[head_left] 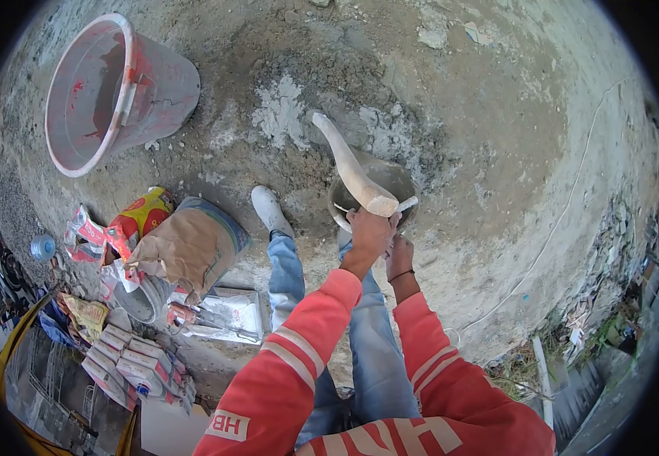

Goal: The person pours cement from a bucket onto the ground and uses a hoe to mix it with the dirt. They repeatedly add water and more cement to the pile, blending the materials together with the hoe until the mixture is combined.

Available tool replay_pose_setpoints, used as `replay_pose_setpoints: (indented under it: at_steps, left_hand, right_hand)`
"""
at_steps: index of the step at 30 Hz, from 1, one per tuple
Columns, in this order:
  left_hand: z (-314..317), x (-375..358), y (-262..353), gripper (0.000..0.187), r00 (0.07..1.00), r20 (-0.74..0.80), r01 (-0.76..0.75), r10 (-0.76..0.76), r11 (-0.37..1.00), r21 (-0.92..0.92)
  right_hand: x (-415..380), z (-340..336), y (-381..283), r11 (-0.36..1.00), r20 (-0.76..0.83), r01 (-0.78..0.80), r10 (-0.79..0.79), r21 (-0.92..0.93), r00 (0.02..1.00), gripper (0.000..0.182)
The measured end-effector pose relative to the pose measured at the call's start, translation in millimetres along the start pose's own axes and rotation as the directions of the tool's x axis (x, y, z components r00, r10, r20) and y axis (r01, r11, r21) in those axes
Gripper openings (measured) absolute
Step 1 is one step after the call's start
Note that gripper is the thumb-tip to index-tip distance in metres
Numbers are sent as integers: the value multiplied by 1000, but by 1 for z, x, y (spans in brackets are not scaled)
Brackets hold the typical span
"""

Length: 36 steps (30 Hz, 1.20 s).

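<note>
On rough grey concrete ground, the left hand (369, 232) grips a stiff, mortar-caked pale curved wooden handle (348, 167), best held low, over a round grey mixing pan (390, 178), the right hand (400, 253) seemingly closed just beneath

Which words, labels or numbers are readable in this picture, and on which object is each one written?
"HB", seen upside down: white letters on the red sleeve.
Large white letters on the red shirt front: cut off, unreadable.
Red and yellow printed bag: print too blurred.
Stacked small boxes: too small.
</note>
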<state>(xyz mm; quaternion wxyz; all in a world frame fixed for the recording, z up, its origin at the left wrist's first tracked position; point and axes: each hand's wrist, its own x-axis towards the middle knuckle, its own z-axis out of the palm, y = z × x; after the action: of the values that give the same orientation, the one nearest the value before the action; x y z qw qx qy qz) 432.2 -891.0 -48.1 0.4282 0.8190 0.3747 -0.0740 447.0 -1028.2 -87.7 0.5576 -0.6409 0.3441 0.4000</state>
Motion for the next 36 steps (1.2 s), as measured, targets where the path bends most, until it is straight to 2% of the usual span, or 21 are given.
replay_pose_setpoints:
  at_steps: [4,7,9,13,15,18,22,24,25,27,31,34,36]
  left_hand:
    - [0,2,3,35,1000,-7,0,0,1000,-20]
    - [1,4,2,35,997,-49,-54,51,996,-71]
    - [3,8,-1,33,986,-130,-118,100,982,-144]
    - [6,14,-2,31,966,-208,-185,151,970,-155]
    - [5,17,-2,30,984,-162,-110,69,960,-259]
    - [7,21,-8,33,971,-233,-128,54,940,-315]
    - [14,39,-21,31,980,-197,-85,12,926,-368]
    - [3,43,-21,30,973,-223,-158,64,886,-436]
    - [-2,45,-19,30,972,-226,-158,63,887,-435]
    - [-9,48,-18,28,993,-122,-60,-5,848,-526]
    - [-9,49,-30,27,983,-184,-81,-29,823,-562]
    - [-16,42,-44,29,989,-136,-32,-64,796,-605]
    - [-28,28,-48,29,981,-190,-49,-41,894,-445]
  right_hand:
    - [-7,0,-7,1000,-14,-12,11,-5,1000,23]
    - [-8,-3,-9,1000,-23,-7,7,7,1000,21]
    - [-7,-3,-11,999,-29,16,-15,39,999,19]
    - [-7,-1,-17,999,-69,31,-29,28,997,18]
    - [-5,-3,-18,997,-44,72,-72,8,996,18]
    - [-3,-7,-19,996,-31,88,-89,-19,996,19]
    - [-11,0,-29,994,-46,102,-103,-33,994,29]
    - [-20,11,-36,979,-41,190,-193,-75,980,12]
    - [-24,15,-42,979,-37,190,-193,-76,981,12]
    - [-32,22,-51,986,-38,158,-160,-60,986,45]
    - [-49,29,-58,967,-1,218,-220,-129,976,43]
    - [-62,28,-54,953,31,228,-226,-198,974,42]
    - [-75,25,-48,957,0,211,-215,-197,977,43]
